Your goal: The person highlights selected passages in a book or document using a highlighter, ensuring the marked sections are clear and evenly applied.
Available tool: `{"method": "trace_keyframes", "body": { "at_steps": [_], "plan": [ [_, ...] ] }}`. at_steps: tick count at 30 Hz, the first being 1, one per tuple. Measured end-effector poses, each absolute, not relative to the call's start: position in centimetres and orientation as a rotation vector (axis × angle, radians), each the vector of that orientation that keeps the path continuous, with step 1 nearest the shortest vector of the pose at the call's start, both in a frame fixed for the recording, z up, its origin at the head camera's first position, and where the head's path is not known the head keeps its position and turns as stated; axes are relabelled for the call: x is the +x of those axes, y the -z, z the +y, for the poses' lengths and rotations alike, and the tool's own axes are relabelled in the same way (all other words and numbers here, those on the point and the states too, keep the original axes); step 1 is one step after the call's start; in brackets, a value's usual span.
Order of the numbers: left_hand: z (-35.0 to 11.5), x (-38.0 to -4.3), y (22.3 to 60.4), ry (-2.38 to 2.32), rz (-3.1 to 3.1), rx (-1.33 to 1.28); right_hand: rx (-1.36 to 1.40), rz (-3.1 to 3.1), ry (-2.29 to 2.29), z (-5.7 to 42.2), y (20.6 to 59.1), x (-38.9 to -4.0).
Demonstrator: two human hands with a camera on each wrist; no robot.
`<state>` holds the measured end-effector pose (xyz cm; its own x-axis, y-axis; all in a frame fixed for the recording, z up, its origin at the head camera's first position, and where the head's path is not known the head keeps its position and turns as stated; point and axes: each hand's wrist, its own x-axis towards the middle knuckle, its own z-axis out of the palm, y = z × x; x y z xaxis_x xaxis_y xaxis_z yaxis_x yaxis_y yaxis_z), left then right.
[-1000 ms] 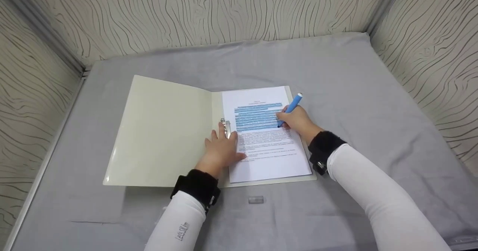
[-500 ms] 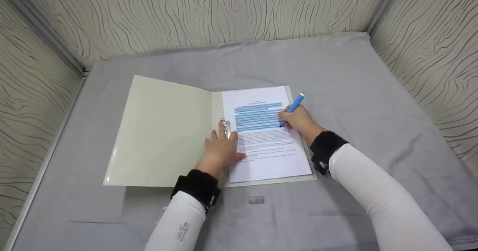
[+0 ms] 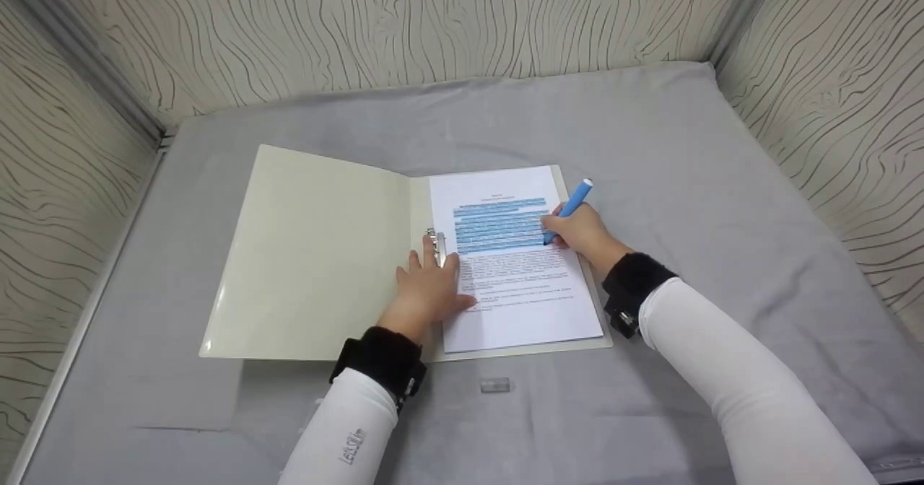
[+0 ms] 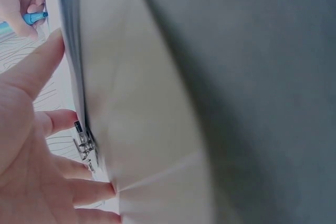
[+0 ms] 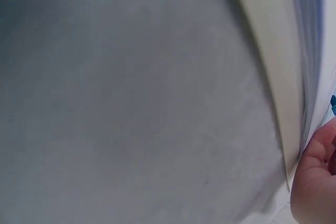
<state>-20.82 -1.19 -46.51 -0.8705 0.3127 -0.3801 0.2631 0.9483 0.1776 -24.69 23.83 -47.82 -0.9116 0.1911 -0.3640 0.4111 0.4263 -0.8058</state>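
A blue highlighter (image 3: pixel 577 198) is pinched in my right hand (image 3: pixel 583 232), leaning up to the right with its dark tip on the printed page (image 3: pixel 520 330). The tip stands at the right end of the lowest blue-marked line; the text above is mostly streaked blue. My left hand (image 3: pixel 426 290) rests spread over the inner edge of the paper stack, thumb on the page and fingers by the metal clip (image 4: pixel 84 142). The pale folder (image 3: pixel 317 254) lies open under both. In the right wrist view, only part of my right hand (image 5: pixel 315 182) shows, beside the stacked sheets.
In front of the folder lies a small grey translucent block (image 3: pixel 495 385). A grey cloth (image 3: pixel 650 131) covers the table. Wood-patterned panels (image 3: pixel 404 23) stand at the back and on both sides.
My right hand and the highlighter have slid slightly to the right along the lowest marked line. The left hand, the folder and the papers have stayed in place.
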Motion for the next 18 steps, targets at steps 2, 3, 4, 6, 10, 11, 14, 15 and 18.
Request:
{"method": "trace_keyframes", "body": {
  "at_steps": [2, 3, 4, 6, 10, 11, 14, 15, 18],
  "plan": [
    [-1.16, -20.81, 46.5, -0.169, 2.688, 0.414, 0.534, 2.461, 1.48, 23.97, 47.84, -24.68],
    [-1.16, -20.81, 46.51, -0.169, 2.689, 0.414, 0.542, 2.458, 1.483, 24.02, 47.86, -24.66],
    [-1.16, -20.81, 46.52, -0.169, 2.691, 0.415, 0.544, 2.456, 1.484, 24.08, 47.87, -24.66],
    [-1.16, -20.81, 46.56, -0.167, 2.694, 0.416, 0.544, 2.452, 1.495, 24.18, 47.89, -24.62],
    [-1.2, -20.82, 46.64, -0.166, 2.694, 0.415, 0.539, 2.458, 1.508, 24.3, 47.96, -24.56],
    [-1.21, -20.82, 46.65, -0.168, 2.693, 0.415, 0.54, 2.46, 1.507, 24.33, 47.95, -24.53],
    [-1.23, -20.83, 46.67, -0.171, 2.692, 0.419, 0.542, 2.466, 1.49, 24.43, 47.9, -24.47],
    [-1.23, -20.83, 46.66, -0.17, 2.692, 0.42, 0.547, 2.468, 1.483, 24.46, 47.86, -24.45],
    [-1.23, -20.79, 46.59, -0.172, 2.693, 0.423, 0.551, 2.468, 1.465, 24.57, 47.8, -24.4]
  ]
}}
